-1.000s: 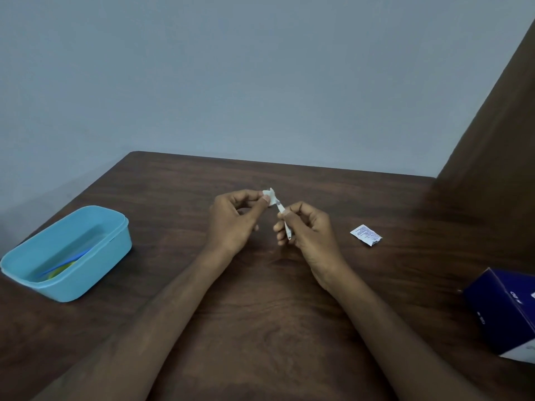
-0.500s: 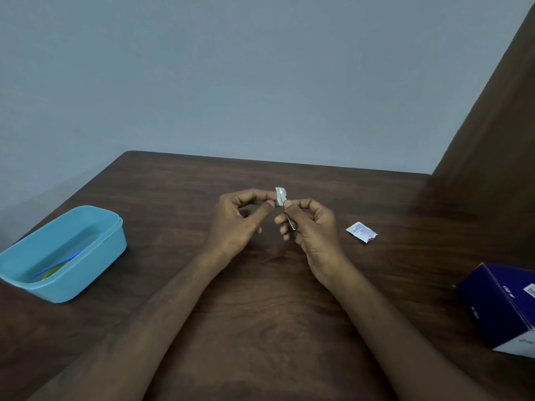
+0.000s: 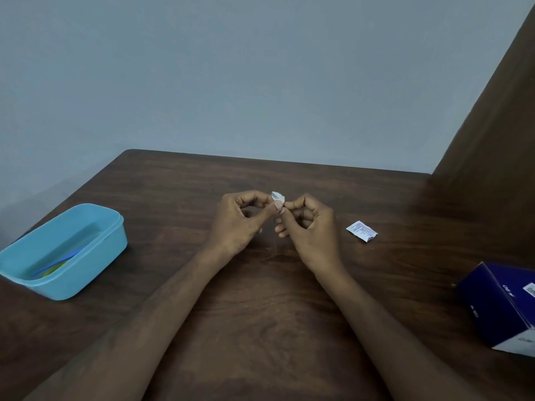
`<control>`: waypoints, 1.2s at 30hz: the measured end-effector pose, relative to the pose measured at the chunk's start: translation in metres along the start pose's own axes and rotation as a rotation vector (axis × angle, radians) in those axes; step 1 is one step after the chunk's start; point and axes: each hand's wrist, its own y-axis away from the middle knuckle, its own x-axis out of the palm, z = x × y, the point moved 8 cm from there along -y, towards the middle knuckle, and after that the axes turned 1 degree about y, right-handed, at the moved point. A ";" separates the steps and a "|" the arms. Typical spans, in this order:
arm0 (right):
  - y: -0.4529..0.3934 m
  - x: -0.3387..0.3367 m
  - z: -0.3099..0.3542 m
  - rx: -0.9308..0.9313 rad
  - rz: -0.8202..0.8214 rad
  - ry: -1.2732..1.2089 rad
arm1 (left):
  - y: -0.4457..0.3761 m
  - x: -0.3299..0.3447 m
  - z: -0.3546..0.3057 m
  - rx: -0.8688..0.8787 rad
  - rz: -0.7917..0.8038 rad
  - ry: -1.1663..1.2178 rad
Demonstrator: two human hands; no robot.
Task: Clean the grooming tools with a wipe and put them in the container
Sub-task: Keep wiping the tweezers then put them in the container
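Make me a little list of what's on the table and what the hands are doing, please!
left hand: pinches a small white wipe
right hand: fingers curled in a grip close to the wipe; the tool inside is mostly hidden
container: light blue, at the left, open, with blue and yellow things inside
packet: small, white, lying flat right of the hands
box: dark blue, at the right edge
table: dark wood

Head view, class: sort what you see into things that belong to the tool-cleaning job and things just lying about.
Belongs to the job:
left hand and right hand, both pinching the small white wipe
blue container, with blue and yellow items inside

Lying about:
torn white sachet on the table
dark blue box at the right edge
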 end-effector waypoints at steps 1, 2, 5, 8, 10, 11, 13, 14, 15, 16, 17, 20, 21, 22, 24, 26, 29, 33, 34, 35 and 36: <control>0.000 0.000 0.000 -0.006 0.000 0.019 | 0.000 0.000 0.000 -0.003 -0.004 -0.003; 0.001 0.000 -0.001 -0.002 0.004 0.030 | 0.000 0.000 -0.001 -0.006 -0.016 -0.001; 0.001 -0.001 -0.003 0.017 0.005 0.047 | -0.002 -0.008 0.000 -0.028 -0.113 0.052; 0.001 -0.003 -0.004 0.034 -0.007 0.013 | -0.004 -0.015 0.002 -0.048 -0.151 0.076; 0.000 -0.003 -0.004 0.045 -0.017 -0.022 | -0.003 -0.015 0.001 -0.039 -0.138 0.090; -0.001 -0.003 -0.005 0.050 -0.026 -0.036 | -0.003 -0.014 0.000 -0.033 -0.133 0.098; -0.002 -0.006 -0.005 0.052 -0.053 -0.060 | -0.003 -0.013 -0.001 -0.027 -0.140 0.106; -0.002 -0.009 -0.003 0.046 -0.068 -0.073 | -0.003 -0.014 0.000 -0.029 -0.146 0.098; -0.002 -0.010 -0.002 0.037 -0.080 -0.089 | -0.003 -0.014 0.002 -0.031 -0.145 0.080; -0.002 -0.011 0.001 0.026 -0.085 -0.103 | -0.003 -0.013 0.002 -0.030 -0.133 0.055; -0.001 -0.011 0.003 0.014 -0.082 -0.110 | -0.004 -0.012 0.002 -0.020 -0.109 0.024; 0.000 -0.010 0.006 -0.013 -0.071 -0.101 | -0.002 -0.004 -0.003 0.032 -0.019 -0.041; 0.000 -0.010 0.006 -0.013 -0.073 -0.096 | -0.002 -0.003 -0.004 0.044 -0.001 -0.043; 0.000 -0.010 0.006 -0.010 -0.075 -0.089 | -0.002 -0.002 -0.005 0.049 0.009 -0.042; 0.000 -0.011 0.005 -0.001 -0.078 -0.082 | -0.001 -0.002 -0.008 0.054 0.013 -0.038; 0.000 -0.012 0.004 0.012 -0.089 -0.095 | 0.000 -0.001 -0.010 0.061 0.009 -0.034; -0.001 -0.013 0.001 0.036 -0.105 -0.137 | 0.000 -0.002 -0.011 0.061 0.000 -0.043; -0.002 -0.014 -0.001 0.047 -0.118 -0.149 | 0.000 -0.001 -0.011 0.059 0.007 -0.056; -0.001 -0.014 -0.001 0.047 -0.122 -0.153 | 0.000 -0.001 -0.011 0.060 0.007 -0.059; -0.001 -0.014 0.000 0.045 -0.122 -0.151 | 0.000 -0.001 -0.012 0.061 0.008 -0.062; -0.001 -0.014 0.000 0.040 -0.119 -0.144 | 0.001 -0.001 -0.013 0.064 0.010 -0.065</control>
